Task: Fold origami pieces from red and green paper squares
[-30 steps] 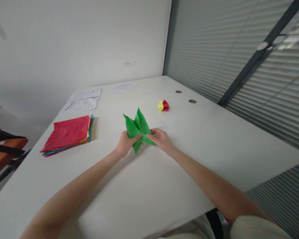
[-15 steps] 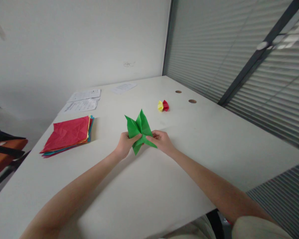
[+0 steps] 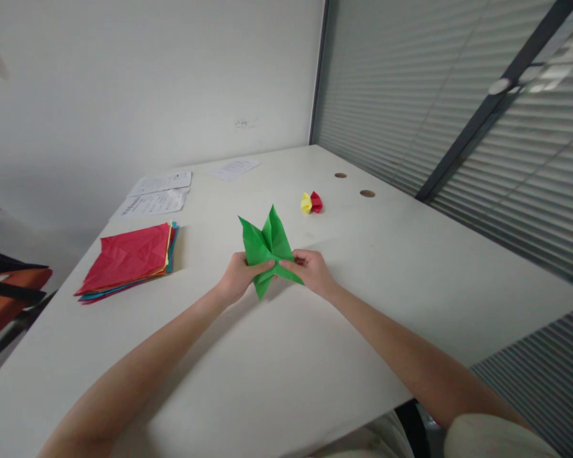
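A green folded paper (image 3: 260, 247) with several pointed flaps is held over the middle of the white table (image 3: 248, 381). My left hand (image 3: 237, 278) grips its left side, thumb on top near the centre crease. On the right side, my right hand (image 3: 312, 270) pinches it with the thumb on top. Both thumb tips lie close together near the paper's centre, and the fingers beneath are mostly hidden. Beyond the hands sits a small folded piece, yellow (image 3: 306, 203) on the left and red (image 3: 316, 202) on the right.
At the left is a stack of coloured paper (image 3: 128, 257), red on top. Printed sheets (image 3: 155, 202) lie at the back left, another sheet (image 3: 236, 168) near the wall. Two round holes (image 3: 367, 193) are cut in the table by the blinds. An orange chair (image 3: 12, 292) stands far left.
The green paper's upper flaps have spread slightly wider apart, and the thumbs have come a little closer at the centre. Both hands keep their hold.
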`<state>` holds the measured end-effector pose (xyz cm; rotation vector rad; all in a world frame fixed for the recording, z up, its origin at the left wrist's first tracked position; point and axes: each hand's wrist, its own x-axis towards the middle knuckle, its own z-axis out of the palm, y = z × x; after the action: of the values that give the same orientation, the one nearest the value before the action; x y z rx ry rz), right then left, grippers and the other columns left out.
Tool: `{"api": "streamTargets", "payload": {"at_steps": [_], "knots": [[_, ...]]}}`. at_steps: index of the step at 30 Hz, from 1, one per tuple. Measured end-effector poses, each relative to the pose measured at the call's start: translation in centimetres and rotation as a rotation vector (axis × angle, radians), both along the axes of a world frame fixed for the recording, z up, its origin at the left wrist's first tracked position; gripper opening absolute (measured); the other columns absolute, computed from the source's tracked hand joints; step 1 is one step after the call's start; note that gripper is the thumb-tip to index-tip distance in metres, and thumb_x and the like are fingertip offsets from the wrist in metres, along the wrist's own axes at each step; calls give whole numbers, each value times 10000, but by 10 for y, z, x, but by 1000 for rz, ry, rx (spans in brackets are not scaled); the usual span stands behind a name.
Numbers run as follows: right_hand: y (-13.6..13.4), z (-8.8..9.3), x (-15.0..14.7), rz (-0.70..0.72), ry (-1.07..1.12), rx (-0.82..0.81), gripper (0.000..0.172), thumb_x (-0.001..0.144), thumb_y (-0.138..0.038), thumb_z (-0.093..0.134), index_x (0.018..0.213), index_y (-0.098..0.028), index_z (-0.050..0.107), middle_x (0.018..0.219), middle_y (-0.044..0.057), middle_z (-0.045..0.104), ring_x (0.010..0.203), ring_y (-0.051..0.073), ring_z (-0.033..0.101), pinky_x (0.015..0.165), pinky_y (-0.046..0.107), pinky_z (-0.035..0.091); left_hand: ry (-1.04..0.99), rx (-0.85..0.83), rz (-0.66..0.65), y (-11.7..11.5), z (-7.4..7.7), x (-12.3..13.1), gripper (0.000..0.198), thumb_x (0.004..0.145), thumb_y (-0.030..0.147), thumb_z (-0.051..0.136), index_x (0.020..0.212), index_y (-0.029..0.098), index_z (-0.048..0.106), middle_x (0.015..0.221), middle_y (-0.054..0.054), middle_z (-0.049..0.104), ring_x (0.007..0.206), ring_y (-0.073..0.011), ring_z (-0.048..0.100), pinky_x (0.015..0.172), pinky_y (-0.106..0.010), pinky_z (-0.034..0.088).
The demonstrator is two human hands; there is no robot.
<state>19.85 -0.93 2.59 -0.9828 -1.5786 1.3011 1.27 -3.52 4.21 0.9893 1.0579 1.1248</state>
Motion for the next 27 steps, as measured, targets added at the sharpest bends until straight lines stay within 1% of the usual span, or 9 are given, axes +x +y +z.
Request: {"api": "streamTargets", "payload": {"at_steps": [4, 9, 11, 13, 17, 20, 24, 27], "knots": [[3, -3, -1, -3, 40, -59, 391, 645, -562, 753, 655, -183, 656, 578, 4, 636, 548, 161, 579, 489, 262, 418, 6, 15, -10, 2, -3, -2, 404, 563, 369, 875, 800, 71, 741, 780, -116, 737, 636, -202, 681, 653, -332, 574], [5, -5, -1, -16, 83, -125, 394, 614, -546, 771, 610, -178, 630, 568, -4, 627, 515, 137, 552, 507, 266, 414, 13, 22, -55, 5, -5, -6, 398, 608, 405, 847, 806, 76, 740, 756, -115, 734, 632, -207, 687, 640, -332, 581], [6, -6, -1, -32, 90, -136, 392, 609, -538, 777, 603, -178, 620, 558, -10, 618, 506, 130, 542, 504, 262, 408, 36, 22, -73, 5, -5, -7, 392, 628, 411, 834, 811, 79, 736, 755, -113, 734, 615, -197, 681, 632, -329, 584], [7, -7, -1, -54, 101, -145, 396, 597, -530, 787, 595, -179, 606, 550, -17, 611, 499, 124, 535, 499, 256, 402, 86, 23, -102, 5, -3, -8, 377, 617, 378, 846, 821, 82, 732, 766, -111, 738, 601, -181, 674, 624, -316, 585], [7, -7, -1, -59, 146, -172, 397, 578, -533, 797, 619, -184, 611, 596, -9, 650, 539, 146, 585, 519, 261, 438, 158, 37, -174, 3, 0, -7, 354, 584, 301, 864, 838, 92, 733, 815, -121, 748, 629, -184, 686, 627, -295, 582], [5, -4, -2, -9, 168, -192, 388, 586, -531, 796, 691, -184, 658, 678, 8, 702, 609, 179, 645, 576, 288, 490, 179, 52, -170, 3, 1, -6, 308, 590, 292, 855, 802, 103, 735, 787, -110, 747, 616, -182, 685, 607, -278, 571], [3, -2, -2, 64, 156, -189, 384, 603, -515, 800, 768, -179, 710, 753, 29, 735, 679, 206, 681, 641, 320, 525, 202, 57, -168, 2, 4, -5, 297, 585, 286, 853, 796, 110, 739, 759, -100, 744, 605, -182, 682, 597, -275, 564], [3, -1, -1, 37, 166, -212, 399, 590, -513, 811, 768, -166, 726, 740, 36, 738, 673, 207, 682, 648, 327, 529, 201, 72, -198, 2, 7, -6, 301, 608, 324, 842, 790, 106, 740, 760, -105, 743, 613, -183, 682, 606, -278, 564]]}}
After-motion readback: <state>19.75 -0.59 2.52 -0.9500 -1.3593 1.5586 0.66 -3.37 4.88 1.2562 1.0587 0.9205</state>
